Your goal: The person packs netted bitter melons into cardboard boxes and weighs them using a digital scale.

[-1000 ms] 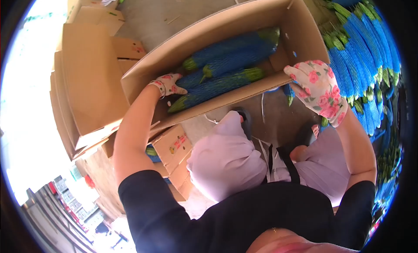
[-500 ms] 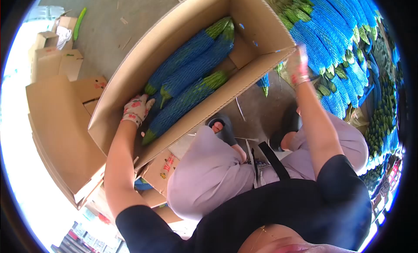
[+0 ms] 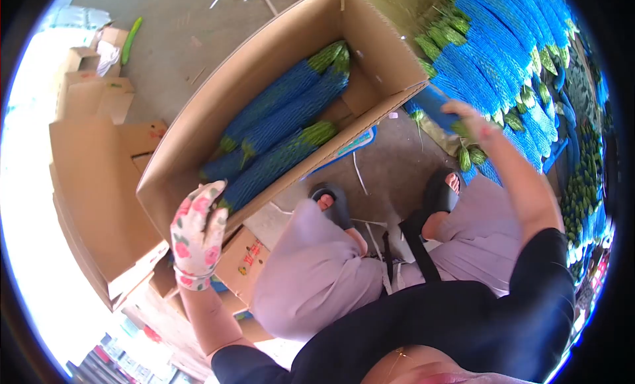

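Observation:
My left hand (image 3: 198, 232), in a white glove with a pink flower print, is over the near left corner of a long cardboard box (image 3: 228, 70). Its thumb stands apart from the fingers and nothing is in it. Inside the box lie several long green gourds in blue net sleeves (image 3: 281, 119). On the right, my right hand (image 3: 473, 123), also gloved and blurred, has its fingers round a blue-netted gourd (image 3: 436, 105) just beyond the box's right corner. The grip is partly smeared by motion.
A large pile of netted gourds (image 3: 489, 66) fills the right side. Flattened and open cartons (image 3: 99, 192) stand at the left. A lone green gourd (image 3: 131, 40) lies on the floor at the upper left. My feet in dark sandals (image 3: 334, 209) are below the box.
My left hand has come up out of the box towards me. My right hand has left the box's right corner, moved right and down, and taken hold of a gourd. The box appears slightly shifted left.

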`<control>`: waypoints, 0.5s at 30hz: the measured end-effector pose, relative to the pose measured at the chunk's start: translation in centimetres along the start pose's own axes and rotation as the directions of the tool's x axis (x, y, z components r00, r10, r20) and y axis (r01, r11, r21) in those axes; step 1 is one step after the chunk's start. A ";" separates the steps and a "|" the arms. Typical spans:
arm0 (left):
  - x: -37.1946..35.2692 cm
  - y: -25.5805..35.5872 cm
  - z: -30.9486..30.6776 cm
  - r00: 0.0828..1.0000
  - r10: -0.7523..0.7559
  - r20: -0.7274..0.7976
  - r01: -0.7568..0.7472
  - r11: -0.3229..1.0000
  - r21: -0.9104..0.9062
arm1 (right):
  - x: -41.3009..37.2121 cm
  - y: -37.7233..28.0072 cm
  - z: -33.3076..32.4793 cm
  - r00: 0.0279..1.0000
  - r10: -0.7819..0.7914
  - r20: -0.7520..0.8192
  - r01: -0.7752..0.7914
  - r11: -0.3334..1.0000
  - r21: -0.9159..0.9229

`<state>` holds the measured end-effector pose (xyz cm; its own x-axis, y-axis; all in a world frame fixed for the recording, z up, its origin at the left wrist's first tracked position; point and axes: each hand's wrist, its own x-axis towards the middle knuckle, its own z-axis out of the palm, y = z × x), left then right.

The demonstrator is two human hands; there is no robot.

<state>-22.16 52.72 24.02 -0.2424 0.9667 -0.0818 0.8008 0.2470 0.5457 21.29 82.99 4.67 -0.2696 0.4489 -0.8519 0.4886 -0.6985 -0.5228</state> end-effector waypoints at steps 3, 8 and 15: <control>-3.4 -0.2 0.9 0.998 -0.037 -0.054 0.040 0.998 0.049 | -9.0 -4.7 -3.3 0.918 -0.391 -0.066 0.351 0.879 -0.324; -6.1 -0.6 2.5 0.994 -0.076 -0.075 0.075 0.997 -0.017 | -19.4 -13.8 2.3 0.499 -0.802 0.328 0.635 0.081 -0.768; -7.2 0.5 2.3 0.998 -0.064 -0.020 0.067 0.957 0.281 | -14.0 -20.3 17.3 0.232 -0.452 0.862 0.709 -0.529 -0.468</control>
<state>-18.71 46.04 22.96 -0.3041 0.9474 -0.0998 0.9042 0.3200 0.2829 0.75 81.22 26.71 -0.9981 -0.0607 0.0121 -0.0614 0.9478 -0.3128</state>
